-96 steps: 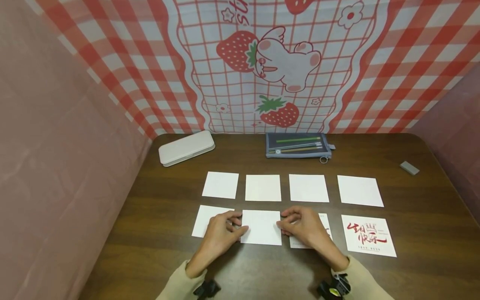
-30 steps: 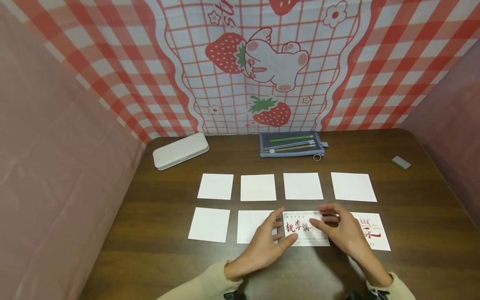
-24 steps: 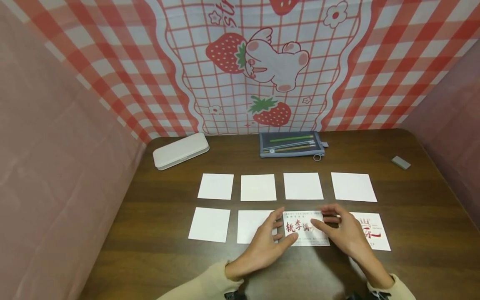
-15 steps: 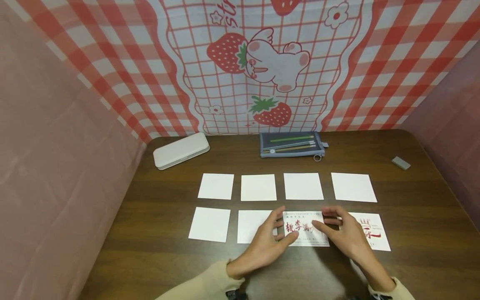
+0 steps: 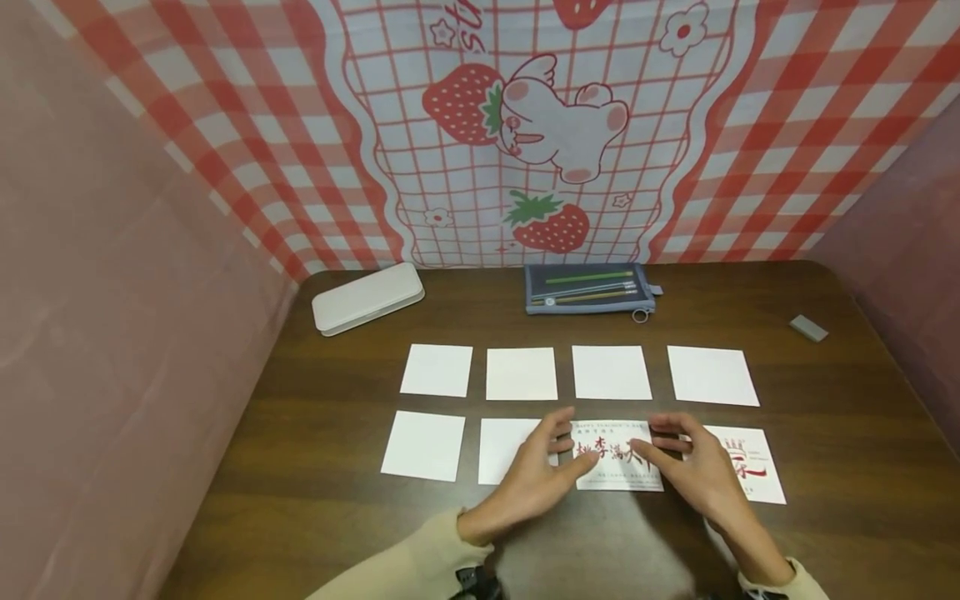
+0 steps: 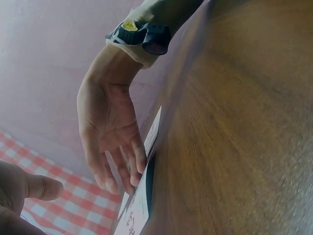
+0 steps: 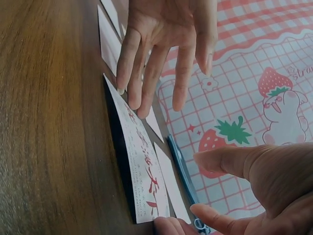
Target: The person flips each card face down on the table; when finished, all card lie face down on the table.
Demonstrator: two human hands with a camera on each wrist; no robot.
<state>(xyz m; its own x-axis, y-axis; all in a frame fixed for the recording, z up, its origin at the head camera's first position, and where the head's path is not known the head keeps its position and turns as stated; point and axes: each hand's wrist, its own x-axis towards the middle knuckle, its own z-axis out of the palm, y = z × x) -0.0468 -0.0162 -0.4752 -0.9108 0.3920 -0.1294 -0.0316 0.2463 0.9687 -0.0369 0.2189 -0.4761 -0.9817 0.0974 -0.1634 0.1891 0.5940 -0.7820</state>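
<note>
The square white card with red brush lettering (image 5: 617,455) lies in the row nearest the front edge of the dark wooden table (image 5: 840,500), third from the left. The left hand (image 5: 534,482) and right hand (image 5: 693,468) touch its side edges with nearly straight fingers, gripping nothing. Light, even fingertip pressure seems best (the wrist views suggest one edge is lifted), so it squares up without nudging the plain white card (image 5: 504,450) beside it.

The worktop (image 5: 825,467) is dark, smooth, grained wood; the printed card (image 5: 617,457) is matt white paper; the backdrop (image 5: 675,167) is checked cloth.

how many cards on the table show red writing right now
2. One printed card lies between both hands, front row; another printed card sits at that row's right end. The other six look blank.
</note>
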